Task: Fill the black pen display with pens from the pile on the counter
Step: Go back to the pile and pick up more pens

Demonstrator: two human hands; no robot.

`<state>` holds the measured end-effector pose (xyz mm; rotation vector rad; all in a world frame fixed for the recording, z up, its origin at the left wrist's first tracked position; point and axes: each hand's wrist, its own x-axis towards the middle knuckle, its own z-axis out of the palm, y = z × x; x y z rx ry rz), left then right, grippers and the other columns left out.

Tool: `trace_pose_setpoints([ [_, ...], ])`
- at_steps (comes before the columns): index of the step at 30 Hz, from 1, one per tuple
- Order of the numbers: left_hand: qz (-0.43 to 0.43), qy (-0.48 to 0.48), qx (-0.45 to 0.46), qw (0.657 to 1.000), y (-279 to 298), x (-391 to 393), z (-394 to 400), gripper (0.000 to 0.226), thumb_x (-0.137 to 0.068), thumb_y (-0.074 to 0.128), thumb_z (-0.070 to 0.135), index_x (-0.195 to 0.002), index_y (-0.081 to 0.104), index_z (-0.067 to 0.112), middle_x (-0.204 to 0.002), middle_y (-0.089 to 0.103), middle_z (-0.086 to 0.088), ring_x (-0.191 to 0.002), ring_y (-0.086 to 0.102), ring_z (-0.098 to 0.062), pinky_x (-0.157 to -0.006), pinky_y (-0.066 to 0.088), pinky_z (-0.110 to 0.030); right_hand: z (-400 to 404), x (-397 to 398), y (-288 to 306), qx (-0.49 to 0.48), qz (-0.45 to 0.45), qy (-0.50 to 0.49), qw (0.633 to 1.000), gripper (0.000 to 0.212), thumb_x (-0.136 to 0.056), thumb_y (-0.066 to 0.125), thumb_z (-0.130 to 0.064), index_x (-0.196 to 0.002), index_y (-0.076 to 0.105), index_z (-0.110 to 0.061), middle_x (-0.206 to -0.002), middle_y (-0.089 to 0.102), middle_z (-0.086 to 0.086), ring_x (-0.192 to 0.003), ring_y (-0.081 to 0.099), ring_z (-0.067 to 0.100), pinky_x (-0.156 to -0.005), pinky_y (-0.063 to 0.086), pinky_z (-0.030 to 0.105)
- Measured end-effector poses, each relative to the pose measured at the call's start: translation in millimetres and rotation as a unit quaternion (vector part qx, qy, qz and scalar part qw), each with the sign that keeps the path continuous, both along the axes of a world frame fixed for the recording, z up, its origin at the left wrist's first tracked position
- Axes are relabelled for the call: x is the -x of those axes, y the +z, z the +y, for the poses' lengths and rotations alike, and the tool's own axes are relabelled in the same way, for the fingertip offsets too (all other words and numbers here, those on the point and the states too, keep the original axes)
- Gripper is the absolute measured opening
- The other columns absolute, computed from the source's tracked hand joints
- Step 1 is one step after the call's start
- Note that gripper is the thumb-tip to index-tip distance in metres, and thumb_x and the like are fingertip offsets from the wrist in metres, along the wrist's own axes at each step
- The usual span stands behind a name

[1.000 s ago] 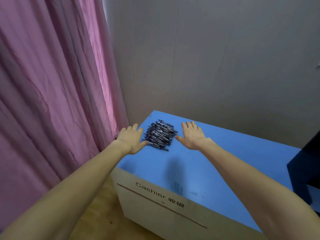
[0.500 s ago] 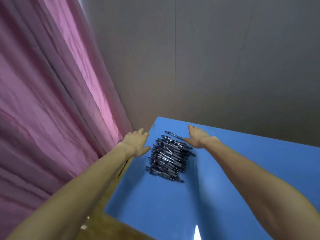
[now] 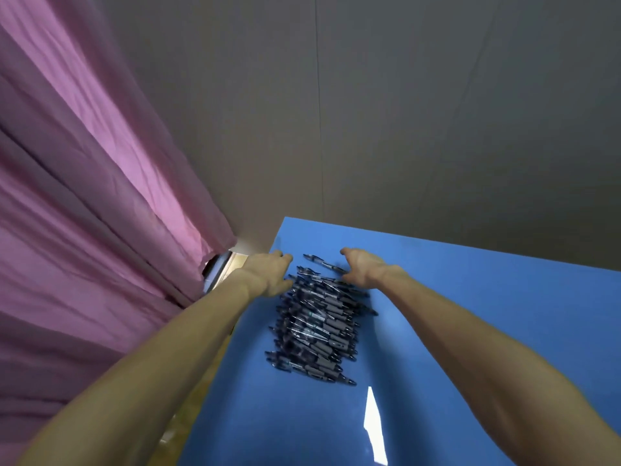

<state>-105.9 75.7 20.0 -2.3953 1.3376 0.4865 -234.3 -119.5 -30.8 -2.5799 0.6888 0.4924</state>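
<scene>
A pile of dark pens (image 3: pixel 319 326) lies on the blue counter (image 3: pixel 470 331) near its far left corner. My left hand (image 3: pixel 270 272) reaches over the counter's left edge to the far left end of the pile, its fingers bent forward and touching the top pens. My right hand (image 3: pixel 364 267) lies at the far right end of the pile, fingers pointing away, next to one loose pen (image 3: pixel 324 263). Neither hand visibly grips a pen. The black pen display is out of view.
A pink curtain (image 3: pixel 84 196) hangs close on the left. A grey wall (image 3: pixel 403 129) stands right behind the counter. The wooden floor (image 3: pixel 198 398) shows beside the counter's left edge.
The view has closed in on the counter and the pile looks larger. Both hands have slid from the sides of the pile to its far end.
</scene>
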Motion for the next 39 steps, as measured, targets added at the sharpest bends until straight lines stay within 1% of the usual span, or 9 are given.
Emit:
trace_pose_setpoints([
  [5, 0.016, -0.03, 0.005, 0.999, -24, -16, -20, 0.058, -0.102, 0.049, 0.048, -0.148, 0.038, 0.015, -0.139, 0.052, -0.008, -0.121, 0.058, -0.031, -0.096, 0.051, -0.044, 0, -13, -21, -0.051, -0.004, -0.041, 0.998, 0.058, -0.094, 0.063, -0.036, -0.145, 0.046, -0.014, -0.137, 0.059, 0.009, -0.123, 0.057, 0.031, -0.101, 0.048, 0.039],
  [9, 0.033, -0.044, 0.007, 0.998, -42, -25, -33, 0.058, -0.103, 0.049, 0.047, -0.149, 0.039, 0.014, -0.138, 0.053, -0.009, -0.12, 0.058, -0.031, -0.095, 0.049, -0.042, 2, -22, -34, -0.047, -0.021, -0.053, 0.997, 0.051, -0.095, 0.062, -0.037, -0.14, 0.052, -0.014, -0.13, 0.063, 0.008, -0.119, 0.059, 0.031, -0.096, 0.05, 0.038],
  [17, 0.06, -0.047, 0.014, 0.997, -69, -43, -49, 0.048, -0.102, 0.05, 0.048, -0.138, 0.051, 0.017, -0.134, 0.057, -0.007, -0.119, 0.058, -0.03, -0.093, 0.048, -0.041, -7, -26, -33, -0.01, 0.014, 0.03, 0.999, 0.041, -0.098, 0.057, -0.037, -0.135, 0.06, -0.02, -0.13, 0.056, 0.01, -0.121, 0.054, 0.03, -0.098, 0.045, 0.038],
  [22, 0.062, -0.054, 0.03, 0.996, -78, -55, -61, 0.039, -0.101, 0.05, 0.049, -0.121, 0.059, 0.017, -0.124, 0.06, -0.006, -0.112, 0.06, -0.029, -0.089, 0.049, -0.04, -17, -22, -32, -0.039, 0.028, 0.024, 0.999, 0.04, -0.092, 0.064, -0.043, -0.126, 0.066, -0.022, -0.12, 0.063, 0.002, -0.111, 0.061, 0.024, -0.09, 0.051, 0.034],
  [25, 0.054, -0.061, 0.039, 0.996, -80, -58, -66, 0.031, -0.103, 0.047, 0.049, -0.102, 0.055, 0.018, -0.115, 0.062, -0.006, -0.105, 0.061, -0.028, -0.082, 0.046, -0.038, -20, -19, -33, -0.035, 0.026, 0.029, 0.999, 0.048, -0.088, 0.068, -0.05, -0.127, 0.064, -0.023, -0.118, 0.064, 0.0, -0.107, 0.061, 0.022, -0.088, 0.052, 0.035],
  [27, 0.046, -0.059, 0.046, 0.996, -82, -58, -67, 0.028, -0.104, 0.046, 0.046, -0.097, 0.053, 0.019, -0.111, 0.064, -0.006, -0.101, 0.062, -0.028, -0.08, 0.046, -0.037, -22, -19, -34, -0.031, 0.021, 0.035, 0.999, 0.049, -0.088, 0.07, -0.05, -0.128, 0.063, -0.022, -0.117, 0.063, 0.0, -0.106, 0.061, 0.022, -0.087, 0.052, 0.034],
  [31, 0.05, -0.04, 0.059, 0.996, -85, -59, -66, 0.023, -0.103, 0.046, 0.037, -0.105, 0.056, 0.016, -0.112, 0.066, -0.006, -0.098, 0.062, -0.028, -0.075, 0.045, -0.036, -22, -21, -40, -0.016, 0.0, 0.043, 0.999, 0.045, -0.089, 0.07, -0.048, -0.125, 0.062, -0.021, -0.112, 0.061, -0.002, -0.103, 0.06, 0.021, -0.078, 0.044, 0.029],
  [34, 0.064, -0.033, 0.063, 0.995, -84, -60, -64, 0.017, -0.099, 0.049, 0.033, -0.104, 0.053, 0.017, -0.111, 0.066, -0.005, -0.09, 0.058, -0.026, -0.072, 0.044, -0.035, -21, -21, -40, -0.004, -0.006, 0.046, 0.999, 0.041, -0.088, 0.071, -0.045, -0.121, 0.062, -0.022, -0.108, 0.058, -0.003, -0.1, 0.06, 0.02, -0.076, 0.042, 0.029],
  [39, 0.103, -0.013, 0.06, 0.993, -81, -62, -59, 0.038, -0.091, 0.059, 0.038, -0.124, 0.055, 0.02, -0.116, 0.064, -0.001, -0.1, 0.061, -0.024, -0.074, 0.044, -0.032, -25, -23, -39, 0.002, 0.01, 0.013, 1.0, 0.032, -0.086, 0.071, -0.045, -0.107, 0.062, -0.023, -0.1, 0.062, -0.004, -0.096, 0.061, 0.022, -0.072, 0.04, 0.029],
])
